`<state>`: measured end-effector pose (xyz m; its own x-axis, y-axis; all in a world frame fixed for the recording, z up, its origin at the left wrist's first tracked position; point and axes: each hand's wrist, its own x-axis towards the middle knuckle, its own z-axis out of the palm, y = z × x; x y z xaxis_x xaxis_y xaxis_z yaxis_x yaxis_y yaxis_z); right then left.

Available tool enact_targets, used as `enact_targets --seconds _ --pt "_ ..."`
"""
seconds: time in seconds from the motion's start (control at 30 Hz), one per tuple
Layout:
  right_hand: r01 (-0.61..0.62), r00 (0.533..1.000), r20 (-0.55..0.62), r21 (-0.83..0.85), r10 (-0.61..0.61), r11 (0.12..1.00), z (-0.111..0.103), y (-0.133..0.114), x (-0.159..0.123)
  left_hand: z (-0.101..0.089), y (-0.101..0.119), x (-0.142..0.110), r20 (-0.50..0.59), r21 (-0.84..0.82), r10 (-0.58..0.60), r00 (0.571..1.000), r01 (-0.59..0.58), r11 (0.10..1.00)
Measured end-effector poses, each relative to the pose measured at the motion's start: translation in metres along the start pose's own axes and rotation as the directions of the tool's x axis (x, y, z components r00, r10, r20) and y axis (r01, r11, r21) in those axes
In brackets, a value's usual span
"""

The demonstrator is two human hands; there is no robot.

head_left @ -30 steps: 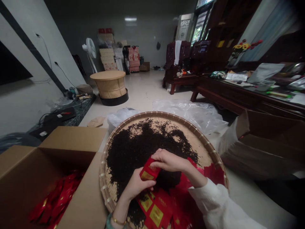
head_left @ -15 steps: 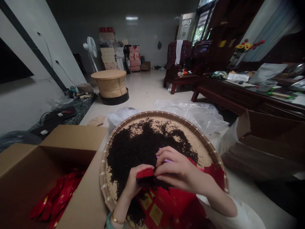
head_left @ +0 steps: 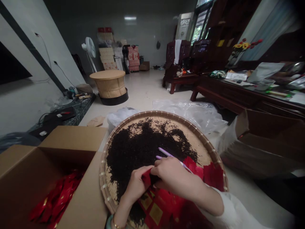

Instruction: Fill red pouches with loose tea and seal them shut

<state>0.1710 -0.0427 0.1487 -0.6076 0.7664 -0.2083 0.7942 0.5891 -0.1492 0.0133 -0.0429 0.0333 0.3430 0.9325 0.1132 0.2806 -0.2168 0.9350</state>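
My left hand point(head_left: 135, 187) and my right hand point(head_left: 172, 175) meet low over a round woven bamboo tray point(head_left: 152, 113). Between them, a red packet point(head_left: 147, 178) is pinched and mostly hidden by my fingers. Thin lilac tweezers point(head_left: 168, 153) stick out from my right hand, their far ends over the loose black tea leaves point(head_left: 138, 149). More red packets with gold labels point(head_left: 162, 206) lie in the tray below my hands. A white sleeve covers my right forearm.
An open cardboard box point(head_left: 73, 138) holding red packets stands to the left of the tray. Crumpled clear plastic point(head_left: 188, 114) lies behind it, and a brown carton point(head_left: 264, 136) stands to the right. Further back are a round wooden stool point(head_left: 107, 79) and a cluttered dark wooden table point(head_left: 238, 86).
The lilac tweezers now show clearly, reaching up and to the right from my right hand. My hands have dropped slightly, and the red packet is more hidden between them.
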Motion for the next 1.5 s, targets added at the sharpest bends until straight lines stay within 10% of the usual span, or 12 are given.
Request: enact_targets --seconds 0.37,0.67,0.97,1.13,1.37,1.5 --pt "0.037 0.997 0.07 -0.06 -0.033 0.998 0.01 0.006 0.021 0.009 -0.018 -0.004 0.031 0.066 -0.164 0.986 0.161 0.985" --pt "0.136 0.984 -0.148 0.269 -0.099 0.953 0.02 0.032 0.026 0.004 -0.02 0.003 0.02 -0.069 -0.273 0.962 0.273 0.959" --pt "0.009 0.856 -0.425 0.585 0.296 0.811 0.012 0.061 0.042 -0.003 -0.029 0.013 -0.031 -0.334 -0.385 0.923 0.353 0.874" --pt "0.185 0.927 -0.372 0.558 0.045 0.809 0.021 0.048 0.036 -0.004 -0.02 0.013 0.011 -0.375 -0.367 0.93 0.344 0.861" --pt "0.02 0.959 -0.151 0.882 0.24 0.471 0.044 0.04 0.044 -0.003 0.0 0.011 0.087 -0.55 -0.385 0.919 0.367 0.75" --pt "0.071 0.929 -0.219 0.897 0.299 0.436 0.048 0.047 0.047 -0.003 0.01 0.01 0.163 -0.559 -0.406 0.899 0.423 0.713"
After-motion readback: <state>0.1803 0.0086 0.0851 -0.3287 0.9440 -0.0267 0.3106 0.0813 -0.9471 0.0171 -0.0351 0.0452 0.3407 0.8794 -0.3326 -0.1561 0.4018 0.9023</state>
